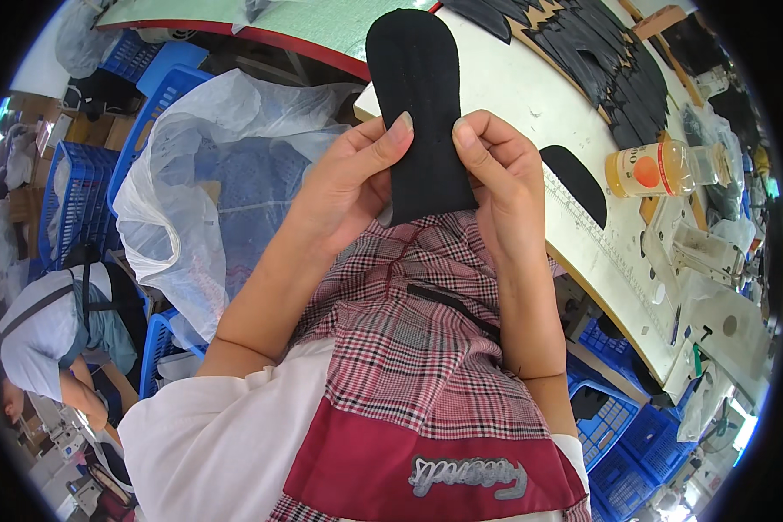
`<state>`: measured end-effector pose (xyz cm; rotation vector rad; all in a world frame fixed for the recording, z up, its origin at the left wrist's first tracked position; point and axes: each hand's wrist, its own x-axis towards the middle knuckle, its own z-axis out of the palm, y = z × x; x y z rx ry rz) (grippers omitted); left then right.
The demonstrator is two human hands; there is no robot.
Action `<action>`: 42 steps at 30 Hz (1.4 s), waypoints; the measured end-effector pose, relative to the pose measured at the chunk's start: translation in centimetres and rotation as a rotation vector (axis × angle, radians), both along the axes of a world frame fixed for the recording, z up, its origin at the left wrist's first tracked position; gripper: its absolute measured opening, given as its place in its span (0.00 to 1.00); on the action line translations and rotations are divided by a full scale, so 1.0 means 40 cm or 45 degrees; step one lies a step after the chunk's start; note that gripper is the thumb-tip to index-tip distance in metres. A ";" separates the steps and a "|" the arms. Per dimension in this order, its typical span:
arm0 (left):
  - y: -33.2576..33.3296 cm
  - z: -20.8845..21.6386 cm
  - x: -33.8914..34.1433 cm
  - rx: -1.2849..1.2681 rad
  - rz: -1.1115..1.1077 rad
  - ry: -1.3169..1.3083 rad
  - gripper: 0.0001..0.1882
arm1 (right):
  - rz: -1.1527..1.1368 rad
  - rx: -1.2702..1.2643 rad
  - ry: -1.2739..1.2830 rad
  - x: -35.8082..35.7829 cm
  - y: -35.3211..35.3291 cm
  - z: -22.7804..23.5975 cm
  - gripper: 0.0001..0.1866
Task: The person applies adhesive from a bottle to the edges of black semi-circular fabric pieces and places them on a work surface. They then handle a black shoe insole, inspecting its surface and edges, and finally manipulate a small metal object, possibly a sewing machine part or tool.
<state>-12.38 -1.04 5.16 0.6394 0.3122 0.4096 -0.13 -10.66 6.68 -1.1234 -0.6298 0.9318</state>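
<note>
Up in front of me I hold a long black fabric piece (422,104), rounded at the top and cut straight at the bottom, somewhat like a shoe tongue or insole. My left hand (352,178) pinches its left edge, thumb on the near face and fingers behind. On the opposite edge my right hand (505,170) grips it the same way. Most of the fingers behind the piece are hidden. Another black rounded piece (574,183) lies flat on the white table (518,96), right of my right hand.
Many black cut pieces (600,61) lie overlapped at the table's far side. A bottle of yellow-orange liquid (648,170) and a clear ruler (609,248) are on the right. Left stand a bag-lined crate (174,191) and blue crates (83,204). A person (52,317) bends at lower left.
</note>
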 end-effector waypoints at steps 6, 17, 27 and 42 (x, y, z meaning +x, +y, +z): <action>-0.011 0.008 0.006 -0.031 0.024 0.002 0.18 | 0.012 0.045 0.060 0.000 -0.002 0.001 0.09; 0.017 -0.016 -0.010 0.641 -0.012 -0.090 0.28 | -0.173 0.054 -0.030 0.017 0.004 0.026 0.08; -0.005 0.012 -0.003 0.418 0.068 0.104 0.13 | -0.164 0.013 0.030 0.016 0.000 0.017 0.08; -0.001 0.009 0.008 0.344 0.220 0.256 0.08 | 0.038 -0.101 -0.623 0.029 -0.024 0.011 0.10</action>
